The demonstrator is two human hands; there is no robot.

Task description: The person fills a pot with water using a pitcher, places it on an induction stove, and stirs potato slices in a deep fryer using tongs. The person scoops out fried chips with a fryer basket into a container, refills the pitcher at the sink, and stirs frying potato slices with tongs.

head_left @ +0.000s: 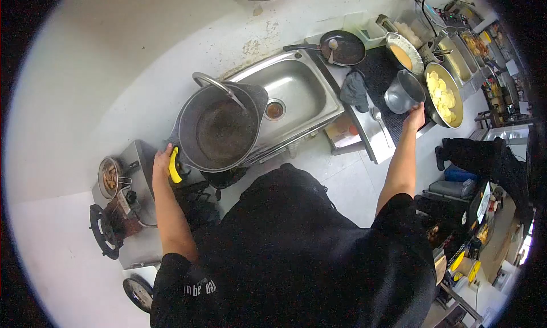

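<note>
A large dark-grey pot (227, 128) sits at the left end of the steel sink, partly under the curved tap (213, 83). My left hand (163, 161) is closed at its left rim, by the handle, with a curved yellow piece (174, 165) at the fingers; whether this is a grip cover or a sponge, I cannot tell. On the far right, my right hand (416, 118) grips a greyish see-through plastic jug (403, 92), tilted above a black mat. Right beside the jug stands a pan of pale yellow slices (444, 97).
The steel sink basin (302, 88) lies right of the pot. Behind the mat are a frying pan (343, 47) with a spoon, a dark cloth (354, 91) and a bowl of orange liquid (400, 55). A stove (134, 185) holds a small pan at left. Another person (478, 157) stands at right.
</note>
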